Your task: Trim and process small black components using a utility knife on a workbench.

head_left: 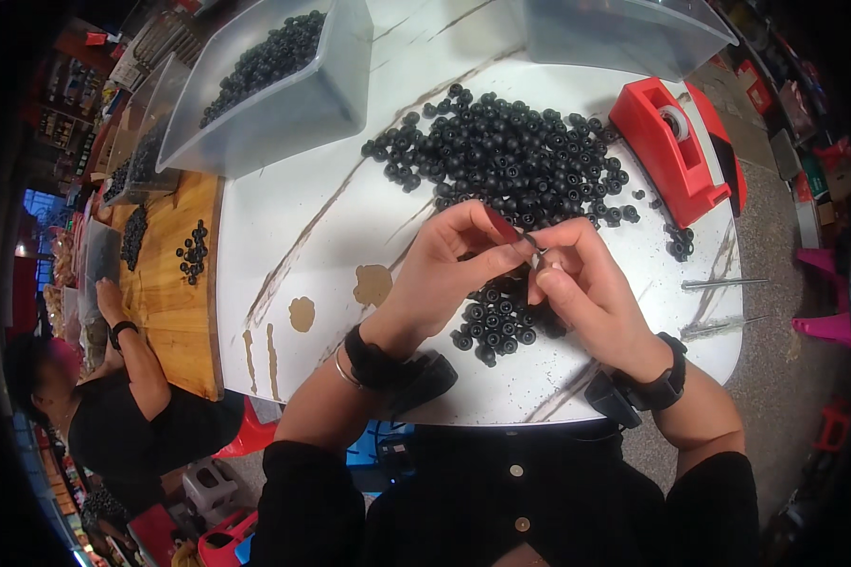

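Both of my hands meet over the white table (303,217), fingertips almost touching. My left hand (435,274) pinches a small black piece (531,243) between thumb and forefinger; its exact kind is mostly hidden. From the other side my right hand (591,293) is closed in a pinch, with something small and pale or shiny just showing at its fingertips. Behind the hands spreads a large heap of small round black parts (501,142), with hollow centres. A smaller cluster of the same parts (496,321) lies below my fingers.
A red tape dispenser (667,146) stands at the far right, with metal tweezers (725,283) near the right edge. One clear bin (265,118) at the far left holds black parts; another clear bin (624,38) stands at the back. A co-worker (132,378) sits left by a wooden table (175,312).
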A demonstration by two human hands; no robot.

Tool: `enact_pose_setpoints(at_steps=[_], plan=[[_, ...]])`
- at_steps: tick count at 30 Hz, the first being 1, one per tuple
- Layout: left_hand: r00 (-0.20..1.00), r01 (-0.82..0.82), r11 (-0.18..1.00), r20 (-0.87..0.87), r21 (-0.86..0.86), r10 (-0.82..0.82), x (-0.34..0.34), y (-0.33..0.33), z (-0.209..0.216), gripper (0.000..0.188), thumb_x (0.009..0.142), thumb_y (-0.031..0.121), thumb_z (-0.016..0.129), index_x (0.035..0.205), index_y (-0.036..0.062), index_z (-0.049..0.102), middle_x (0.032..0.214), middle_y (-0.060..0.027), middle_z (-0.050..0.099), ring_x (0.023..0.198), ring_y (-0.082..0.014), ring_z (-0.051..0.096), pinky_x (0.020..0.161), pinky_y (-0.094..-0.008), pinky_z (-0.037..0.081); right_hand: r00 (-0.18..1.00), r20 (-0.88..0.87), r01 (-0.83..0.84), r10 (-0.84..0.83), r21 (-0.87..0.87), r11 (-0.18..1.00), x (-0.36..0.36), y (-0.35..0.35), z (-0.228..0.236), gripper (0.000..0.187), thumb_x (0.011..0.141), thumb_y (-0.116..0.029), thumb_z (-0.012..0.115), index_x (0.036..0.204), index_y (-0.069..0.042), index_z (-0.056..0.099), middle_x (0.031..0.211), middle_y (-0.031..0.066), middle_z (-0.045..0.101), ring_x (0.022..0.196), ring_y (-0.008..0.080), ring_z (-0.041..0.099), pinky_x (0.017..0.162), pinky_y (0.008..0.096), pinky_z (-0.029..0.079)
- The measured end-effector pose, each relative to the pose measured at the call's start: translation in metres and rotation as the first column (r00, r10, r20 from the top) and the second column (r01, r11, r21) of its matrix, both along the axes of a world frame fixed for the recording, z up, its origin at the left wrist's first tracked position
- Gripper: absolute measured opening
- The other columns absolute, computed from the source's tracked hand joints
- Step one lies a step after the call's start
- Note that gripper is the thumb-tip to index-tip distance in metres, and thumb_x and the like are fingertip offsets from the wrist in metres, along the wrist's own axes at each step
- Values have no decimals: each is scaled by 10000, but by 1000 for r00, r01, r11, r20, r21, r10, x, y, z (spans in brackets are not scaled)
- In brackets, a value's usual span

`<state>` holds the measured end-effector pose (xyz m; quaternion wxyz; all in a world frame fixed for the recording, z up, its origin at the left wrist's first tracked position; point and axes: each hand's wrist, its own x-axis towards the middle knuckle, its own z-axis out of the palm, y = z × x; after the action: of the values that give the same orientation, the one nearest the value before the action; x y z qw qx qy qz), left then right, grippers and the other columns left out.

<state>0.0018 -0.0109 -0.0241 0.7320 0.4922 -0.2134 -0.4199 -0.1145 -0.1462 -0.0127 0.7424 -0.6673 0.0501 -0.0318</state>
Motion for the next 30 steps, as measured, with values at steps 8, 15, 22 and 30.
enact_pose_setpoints(at_steps=[8, 15, 22, 30], plan=[[1000, 20, 1000, -2, -9, -20, 0, 1, -7, 63, 799, 6, 572, 831, 43, 534, 843, -45, 615, 741, -78, 571, 647, -182, 441, 996, 88, 25, -31, 71, 997, 1, 1, -6, 138, 883, -73, 455, 1004, -19, 415, 811, 25, 477, 739, 65, 493, 690, 214, 412], [993, 103, 994, -47, -27, -104, 4, 4, -6, 91, 783, -14, 577, 850, 25, 529, 855, -55, 609, 742, -78, 569, 666, -188, 444, 995, -94, 10, 19, 301, 954, 2, -3, 4, 155, 909, -154, 423, 1027, -55, 437, 703, -19, 465, 538, 11, 360, 483, 139, 277], [975, 156, 987, 164, -28, -150, -3, 3, -7, 121, 766, -39, 584, 858, 26, 540, 814, -32, 593, 755, -78, 568, 662, -188, 447, 984, -174, 14, 44, 317, 948, 4, -4, 2, 214, 865, -170, 518, 1027, -60, 432, 687, -33, 455, 544, 5, 348, 471, 145, 259], [964, 94, 980, -229, -176, -134, 16, 10, 6, 130, 886, 118, 432, 1003, 63, 433, 894, -64, 513, 566, -39, 363, 478, -149, 303, 990, -137, 56, -13, 314, 948, 3, -3, 4, 203, 861, -144, 518, 1022, -49, 440, 663, -34, 453, 520, -1, 347, 445, 147, 254]])
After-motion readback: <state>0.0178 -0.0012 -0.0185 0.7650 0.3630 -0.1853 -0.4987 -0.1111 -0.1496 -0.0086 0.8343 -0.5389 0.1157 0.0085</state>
